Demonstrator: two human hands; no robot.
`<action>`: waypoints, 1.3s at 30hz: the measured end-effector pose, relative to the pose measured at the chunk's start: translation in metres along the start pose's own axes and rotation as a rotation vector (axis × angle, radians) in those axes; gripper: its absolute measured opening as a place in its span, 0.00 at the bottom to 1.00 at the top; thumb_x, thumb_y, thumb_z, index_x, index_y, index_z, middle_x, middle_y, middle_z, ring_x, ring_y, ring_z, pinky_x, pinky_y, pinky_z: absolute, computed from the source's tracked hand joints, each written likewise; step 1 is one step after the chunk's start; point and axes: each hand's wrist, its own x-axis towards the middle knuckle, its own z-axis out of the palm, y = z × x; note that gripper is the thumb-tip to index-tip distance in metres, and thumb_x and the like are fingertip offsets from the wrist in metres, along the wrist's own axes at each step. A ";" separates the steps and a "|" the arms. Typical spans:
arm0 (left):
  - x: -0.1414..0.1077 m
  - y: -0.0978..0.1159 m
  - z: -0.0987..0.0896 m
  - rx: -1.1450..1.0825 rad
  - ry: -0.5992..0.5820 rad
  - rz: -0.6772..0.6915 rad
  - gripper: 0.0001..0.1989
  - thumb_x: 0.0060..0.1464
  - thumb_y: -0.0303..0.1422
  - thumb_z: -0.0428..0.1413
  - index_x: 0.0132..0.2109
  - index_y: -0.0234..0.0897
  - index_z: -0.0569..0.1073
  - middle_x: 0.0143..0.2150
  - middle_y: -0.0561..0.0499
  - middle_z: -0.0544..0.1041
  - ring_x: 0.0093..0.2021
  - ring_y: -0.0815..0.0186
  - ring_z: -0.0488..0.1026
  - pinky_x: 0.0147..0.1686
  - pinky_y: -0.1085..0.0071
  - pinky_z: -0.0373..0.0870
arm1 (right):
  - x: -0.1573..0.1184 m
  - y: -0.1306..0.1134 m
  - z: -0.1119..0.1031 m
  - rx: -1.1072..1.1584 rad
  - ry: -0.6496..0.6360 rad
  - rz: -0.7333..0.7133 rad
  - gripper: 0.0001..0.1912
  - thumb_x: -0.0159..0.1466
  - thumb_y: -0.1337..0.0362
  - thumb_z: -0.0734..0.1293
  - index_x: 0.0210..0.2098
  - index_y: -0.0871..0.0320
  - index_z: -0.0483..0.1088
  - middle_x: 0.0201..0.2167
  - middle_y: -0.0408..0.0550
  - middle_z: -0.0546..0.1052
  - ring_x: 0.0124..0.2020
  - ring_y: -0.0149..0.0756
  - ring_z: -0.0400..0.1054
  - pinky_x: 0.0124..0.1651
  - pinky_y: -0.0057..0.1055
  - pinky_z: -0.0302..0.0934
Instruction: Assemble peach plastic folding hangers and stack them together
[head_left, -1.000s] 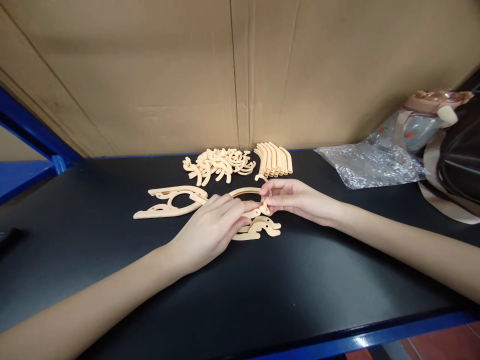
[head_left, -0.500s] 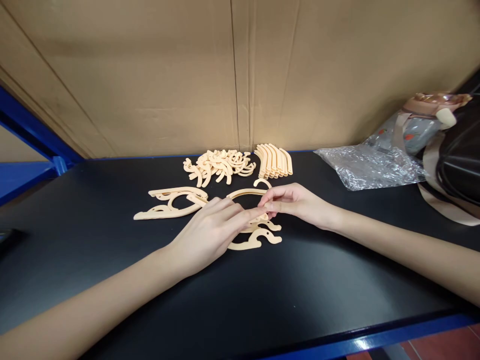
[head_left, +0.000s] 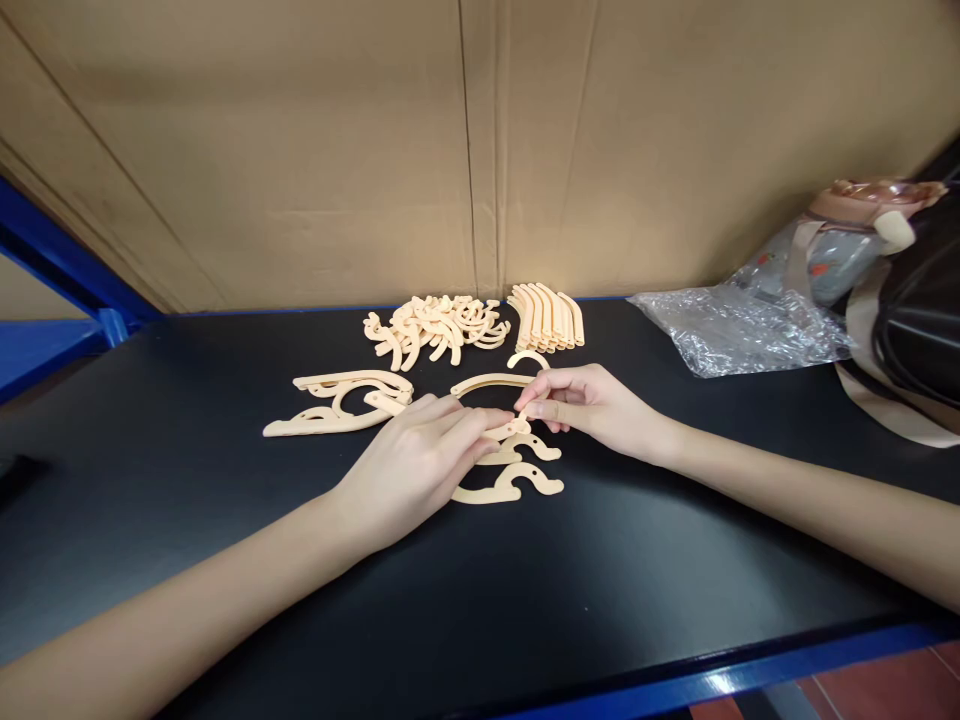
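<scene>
Beige plastic parts of folding clothes hangers lie around my hands. My right hand [head_left: 592, 408] is closed, its thumb and fingertips pinching a hanger hook [head_left: 529, 357] whose curved top points away from me. The hook's lower end meets a hanger arm [head_left: 498, 433], which my left hand [head_left: 420, 460] holds from above with closed fingers, hiding most of it. Just behind my hands a curved arm piece [head_left: 491, 381] lies flat. Closer to me, a wavy arm piece [head_left: 534, 480] is partly under my left hand. Left of that hand rests a group of joined hanger parts [head_left: 337, 425].
At the back of the black table [head_left: 660, 560] are a loose heap of hooks [head_left: 439, 325] and a neat stack of curved arms [head_left: 547, 318]. A crumpled clear plastic bag [head_left: 742, 330], a bottle [head_left: 840, 240] and a black bag [head_left: 919, 320] occupy the right. Cardboard [head_left: 337, 150] stands behind.
My left fingertips have drawn back slightly to the left, uncovering the joint between hook and arm. The right hand keeps its pinch on the hook.
</scene>
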 end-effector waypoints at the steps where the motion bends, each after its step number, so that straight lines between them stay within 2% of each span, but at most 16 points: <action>1: 0.000 0.000 0.000 -0.004 0.002 -0.003 0.12 0.65 0.28 0.48 0.49 0.30 0.73 0.33 0.48 0.76 0.32 0.65 0.71 0.32 0.70 0.64 | 0.000 0.000 0.000 -0.001 -0.001 0.002 0.09 0.60 0.59 0.70 0.36 0.59 0.75 0.28 0.40 0.74 0.25 0.24 0.64 0.30 0.25 0.62; 16: 0.000 0.002 -0.001 0.058 -0.022 -0.010 0.13 0.67 0.30 0.45 0.47 0.34 0.74 0.30 0.51 0.76 0.29 0.66 0.71 0.29 0.70 0.64 | -0.003 0.000 0.003 -0.122 0.041 -0.039 0.11 0.62 0.57 0.68 0.37 0.58 0.74 0.31 0.43 0.75 0.26 0.26 0.66 0.33 0.28 0.65; 25: 0.002 0.006 -0.004 0.095 -0.013 -0.030 0.14 0.66 0.28 0.45 0.51 0.32 0.72 0.30 0.51 0.76 0.27 0.66 0.72 0.28 0.70 0.65 | -0.004 0.001 0.004 -0.197 0.083 -0.058 0.10 0.63 0.57 0.67 0.37 0.58 0.74 0.33 0.45 0.75 0.26 0.27 0.67 0.32 0.29 0.65; 29: 0.001 0.007 -0.005 0.105 -0.006 -0.021 0.14 0.66 0.28 0.44 0.52 0.32 0.71 0.28 0.52 0.74 0.26 0.66 0.70 0.28 0.70 0.65 | -0.004 0.000 0.005 -0.141 0.069 -0.035 0.11 0.62 0.57 0.68 0.37 0.58 0.74 0.32 0.43 0.74 0.26 0.27 0.67 0.32 0.29 0.64; 39: -0.001 0.005 -0.002 0.067 -0.016 -0.034 0.13 0.67 0.29 0.45 0.53 0.31 0.70 0.30 0.50 0.75 0.30 0.65 0.69 0.31 0.70 0.66 | -0.003 -0.001 0.005 -0.007 0.065 0.055 0.12 0.59 0.57 0.70 0.36 0.59 0.76 0.29 0.43 0.76 0.25 0.26 0.66 0.29 0.27 0.63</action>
